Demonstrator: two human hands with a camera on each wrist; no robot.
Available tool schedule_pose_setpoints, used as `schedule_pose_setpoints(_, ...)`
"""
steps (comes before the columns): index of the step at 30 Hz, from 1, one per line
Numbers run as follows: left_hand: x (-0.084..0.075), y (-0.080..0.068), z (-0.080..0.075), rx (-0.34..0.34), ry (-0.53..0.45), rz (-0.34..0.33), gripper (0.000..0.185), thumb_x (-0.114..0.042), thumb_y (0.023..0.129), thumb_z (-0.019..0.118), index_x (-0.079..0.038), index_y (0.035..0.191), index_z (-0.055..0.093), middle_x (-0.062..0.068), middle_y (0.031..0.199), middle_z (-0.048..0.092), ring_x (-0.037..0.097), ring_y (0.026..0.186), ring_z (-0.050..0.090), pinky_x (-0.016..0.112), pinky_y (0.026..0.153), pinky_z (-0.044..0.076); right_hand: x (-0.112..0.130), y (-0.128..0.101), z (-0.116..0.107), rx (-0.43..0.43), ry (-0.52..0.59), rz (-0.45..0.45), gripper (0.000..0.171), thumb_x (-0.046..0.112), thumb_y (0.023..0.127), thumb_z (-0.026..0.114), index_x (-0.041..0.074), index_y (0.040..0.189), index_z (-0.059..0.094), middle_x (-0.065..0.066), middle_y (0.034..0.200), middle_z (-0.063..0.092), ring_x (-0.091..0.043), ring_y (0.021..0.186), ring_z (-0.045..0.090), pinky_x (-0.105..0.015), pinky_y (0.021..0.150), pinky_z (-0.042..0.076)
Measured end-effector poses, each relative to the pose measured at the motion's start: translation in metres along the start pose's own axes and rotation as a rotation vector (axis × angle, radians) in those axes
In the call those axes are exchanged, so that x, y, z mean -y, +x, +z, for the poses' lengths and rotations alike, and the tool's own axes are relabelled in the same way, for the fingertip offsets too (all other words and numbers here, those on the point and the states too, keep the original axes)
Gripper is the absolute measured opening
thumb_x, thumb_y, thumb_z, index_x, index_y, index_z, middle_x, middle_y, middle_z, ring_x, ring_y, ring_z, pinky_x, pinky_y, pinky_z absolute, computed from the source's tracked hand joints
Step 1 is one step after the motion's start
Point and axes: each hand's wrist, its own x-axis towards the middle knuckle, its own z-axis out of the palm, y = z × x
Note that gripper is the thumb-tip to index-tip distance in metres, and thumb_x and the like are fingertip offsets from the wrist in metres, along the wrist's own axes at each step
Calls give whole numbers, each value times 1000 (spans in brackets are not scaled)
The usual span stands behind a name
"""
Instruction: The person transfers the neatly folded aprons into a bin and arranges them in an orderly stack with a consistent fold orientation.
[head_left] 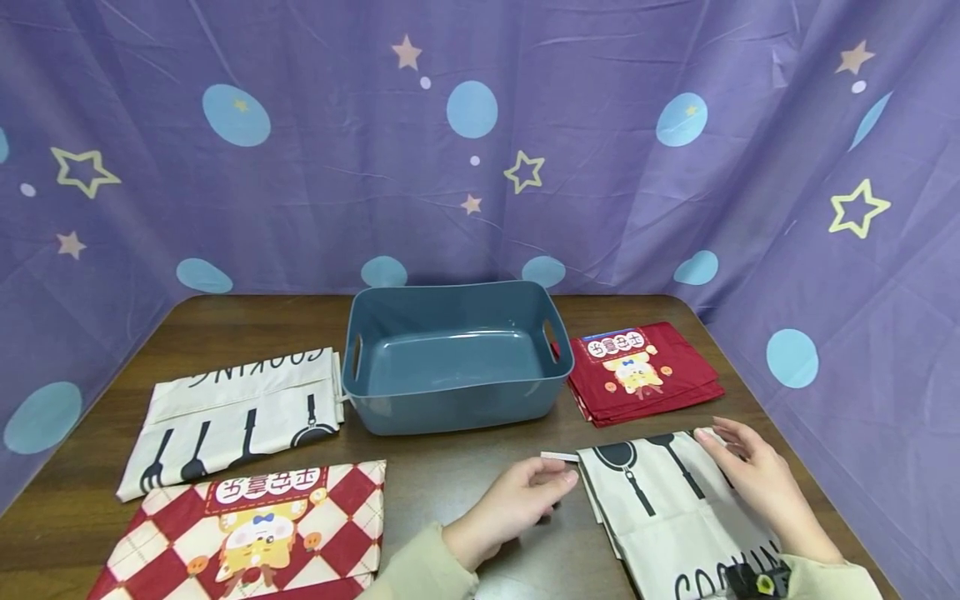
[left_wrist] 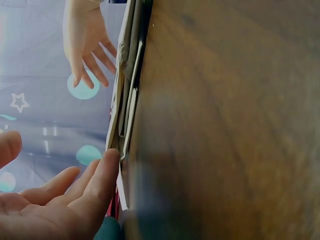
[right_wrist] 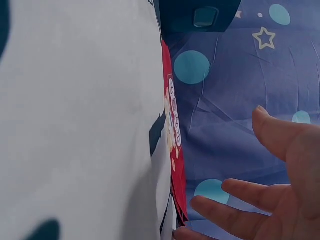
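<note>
- Leftmost, we have a cream cloth [head_left: 240,417] printed with kitchen tools lying flat on the table [head_left: 450,475], and a red checked cloth [head_left: 255,533] just in front of it, nearer to us.
- Next, at the middle back, the blue tub [head_left: 453,358] stands upright with nothing in it.
- Then our left hand [head_left: 517,504] rests at the left edge of the folded cream cloth [head_left: 667,508], fingers loosely curled, fingertips [left_wrist: 107,167] touching that edge; we cannot tell whether it pinches the small strap end there.
- Further right, that folded cloth lies flat near the table's front edge, and our right hand [head_left: 753,475] lies on its far right corner with fingers straight and relaxed, gripping nothing.
- Behind it, a folded red cloth [head_left: 641,371] sits just beside the tub.
- We judge we are squaring up the fold; the next move calls for both hands to take firm hold of the edges.
</note>
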Motion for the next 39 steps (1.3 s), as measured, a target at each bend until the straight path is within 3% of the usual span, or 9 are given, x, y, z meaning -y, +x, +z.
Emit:
schedule_pose_setpoints(14,9,6,12,50,-85,-88,49,-21,99,60,14,131,50,26,120,65,39,106,66,48,89,57,-15,1,-10,2,22,13,82,56,99,47,-6,149,31,-34,148,38,-53,132,41,-62,99,41)
schedule_pose_setpoints(26,12,7,17,42,-133,-116,48,-20,98,60,14,131,50,20,120,65,36,102,68,46,86,58,-22,8,-18,45,43,52,83,55,101,43,-10,150,25,-39,150,30,-55,136,34,-63,106,34)
schedule_pose_setpoints(35,11,7,19,31,-154,-133,48,-20,97,62,13,130,51,17,117,66,30,98,69,43,83,60,-28,14,-20,79,45,86,89,55,100,45,-12,151,17,-41,152,20,-59,139,21,-67,111,25)
schedule_pose_setpoints(39,12,8,20,47,-168,-128,46,-14,97,61,15,130,50,20,117,66,30,99,69,43,85,59,-30,16,-21,103,41,104,91,56,100,45,-12,151,14,-43,151,18,-60,139,19,-68,111,23)
